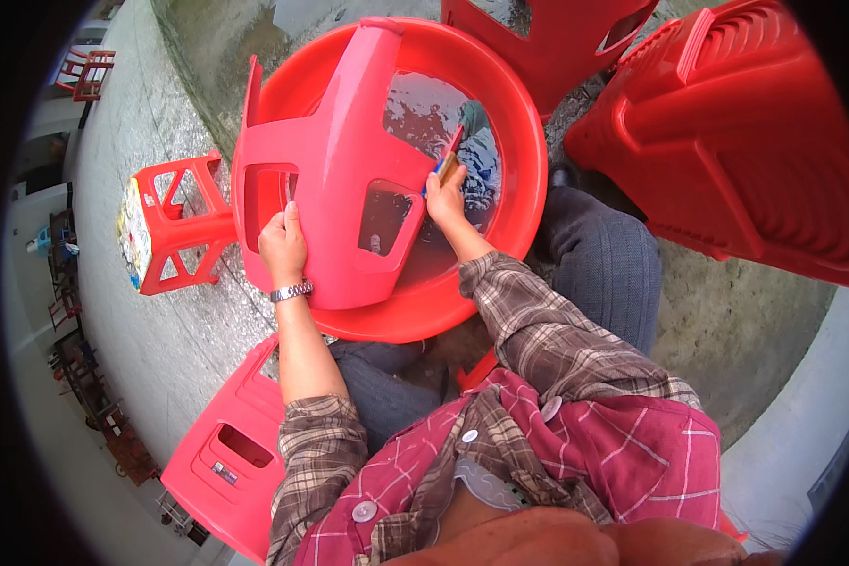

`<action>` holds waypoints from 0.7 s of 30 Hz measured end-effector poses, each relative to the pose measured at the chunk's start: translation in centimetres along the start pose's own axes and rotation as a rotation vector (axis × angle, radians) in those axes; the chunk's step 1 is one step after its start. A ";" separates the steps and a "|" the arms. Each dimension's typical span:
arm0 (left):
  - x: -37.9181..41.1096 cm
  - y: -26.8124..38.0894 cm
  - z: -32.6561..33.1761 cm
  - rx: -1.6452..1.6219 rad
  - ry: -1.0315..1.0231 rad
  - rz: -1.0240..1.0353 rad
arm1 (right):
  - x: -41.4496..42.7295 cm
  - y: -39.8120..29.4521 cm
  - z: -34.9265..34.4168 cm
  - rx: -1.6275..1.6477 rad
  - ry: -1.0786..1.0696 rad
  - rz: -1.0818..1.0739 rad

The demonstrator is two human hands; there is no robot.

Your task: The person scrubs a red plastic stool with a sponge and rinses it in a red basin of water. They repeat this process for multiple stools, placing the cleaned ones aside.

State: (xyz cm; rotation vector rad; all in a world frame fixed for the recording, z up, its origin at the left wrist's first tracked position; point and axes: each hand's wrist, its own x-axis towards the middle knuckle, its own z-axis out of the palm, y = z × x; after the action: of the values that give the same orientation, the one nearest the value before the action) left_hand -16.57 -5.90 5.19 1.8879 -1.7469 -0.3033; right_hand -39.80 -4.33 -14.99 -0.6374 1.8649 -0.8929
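Note:
A pink plastic stool (336, 141) lies on its side across a round red plastic basin (520, 141) of water. My left hand (283, 244), with a metal-banded watch (291, 290) on the wrist, grips the stool at the edge of a side opening. My right hand (447, 198) holds a small scrubbing brush (450, 170) with a brown back and blue bristles. The brush is at the stool's right edge, by a leg. Part of the brush is hidden by my fingers. A dark green cloth (475, 127) is partly under the water right of it.
A small red stool with a printed seat (184, 219) lies tipped over on the wet concrete floor at left. A second pink stool (233, 460) is at lower left. Large red plastic stools (743, 134) and another red stool (516, 53) stand beyond the basin. My knee (605, 262) is against its right side.

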 end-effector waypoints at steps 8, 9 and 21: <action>-0.9 -2.2 -0.8 0.060 -0.009 -0.047 | -7.2 -10.1 -0.9 -0.091 -0.194 -0.347; -0.4 -2.0 -0.8 0.073 0.001 -0.035 | -5.1 -8.0 -0.9 -0.076 -0.139 -0.184; 0.0 -1.2 -0.2 0.033 0.009 -0.021 | -3.7 -3.2 -1.0 -0.009 -0.082 -0.058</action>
State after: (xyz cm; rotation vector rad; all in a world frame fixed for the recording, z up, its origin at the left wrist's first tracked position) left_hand -15.40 -5.79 4.72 1.9295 -1.7371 -0.2747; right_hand -38.96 -3.24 -10.20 -0.7264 1.7857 -0.8836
